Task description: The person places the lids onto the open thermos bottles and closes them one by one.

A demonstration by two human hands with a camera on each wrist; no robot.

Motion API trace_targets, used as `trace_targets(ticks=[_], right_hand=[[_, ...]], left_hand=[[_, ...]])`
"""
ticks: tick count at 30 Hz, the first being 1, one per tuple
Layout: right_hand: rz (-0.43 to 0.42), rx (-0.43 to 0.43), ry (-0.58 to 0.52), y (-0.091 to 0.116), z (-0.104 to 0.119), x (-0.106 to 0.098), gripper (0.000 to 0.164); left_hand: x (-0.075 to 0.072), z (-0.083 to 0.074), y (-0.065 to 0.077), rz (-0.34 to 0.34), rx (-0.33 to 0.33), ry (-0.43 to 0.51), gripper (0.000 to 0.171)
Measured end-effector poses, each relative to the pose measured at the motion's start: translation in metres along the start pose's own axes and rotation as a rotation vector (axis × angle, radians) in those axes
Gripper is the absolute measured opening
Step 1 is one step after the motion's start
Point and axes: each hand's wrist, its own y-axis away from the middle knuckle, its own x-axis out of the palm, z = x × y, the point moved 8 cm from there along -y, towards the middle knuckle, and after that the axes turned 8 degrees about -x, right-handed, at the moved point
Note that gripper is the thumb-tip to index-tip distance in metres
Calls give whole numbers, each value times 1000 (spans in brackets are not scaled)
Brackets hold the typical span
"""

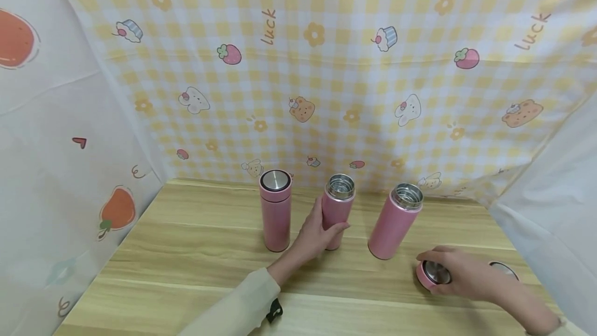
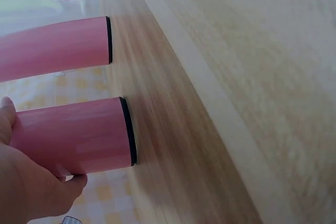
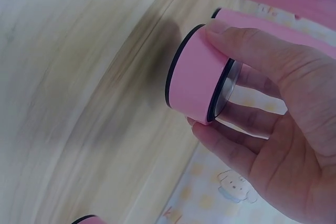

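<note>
The yellow-checked cloth (image 1: 326,77) hangs behind everything, with brown lettering climbing it in two places: "luck life" at the right, and "luck lif", cut off by the view's top edge, near the middle. Smaller lettering low on the right is too tiny for me to make out. White side cloth (image 1: 84,170) with printed fruit hangs at the left. Below lies the wooden table (image 1: 186,268).

A cream sleeve (image 1: 242,302) reaches in over it. Three pink bottles stand in a row: the left bottle (image 1: 276,222) with its steel-topped cap on, the middle bottle (image 1: 337,209) and the right bottle (image 1: 392,228) both uncapped, their steel mouths showing.

The left hand (image 1: 313,233) grips the middle bottle, thumb on one side and fingers round the other. The right hand (image 1: 466,272) pinches a pink lid (image 1: 428,276) between thumb and fingers, right of the bottles and just above the table, steel face up. Behind that wrist sits a second lid (image 1: 505,269), partly hidden. Smallest, a black strap (image 1: 275,310) pokes out by the left cuff, its white mark unreadable from here.
</note>
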Motion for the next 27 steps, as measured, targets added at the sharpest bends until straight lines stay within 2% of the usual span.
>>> trace_targets(ticks=[4,7,15,20,27], right_hand=[[48,43,-17,-3,5,1,53],[60,42,-31,-6,10,1,53],[18,-39,-45,-13,29,-2,53],[-12,-100,-21,-17,40,-4,54],[-7,-116,-51,-20,48,-6,54]], left_hand=[[-3,0,0,-28,-9,20,78],[-4,1,0,-47,-27,38,79],[-6,2,0,-73,-41,59,79],[-7,4,-1,-66,-45,67,81],[-9,3,4,-55,-16,131,80]])
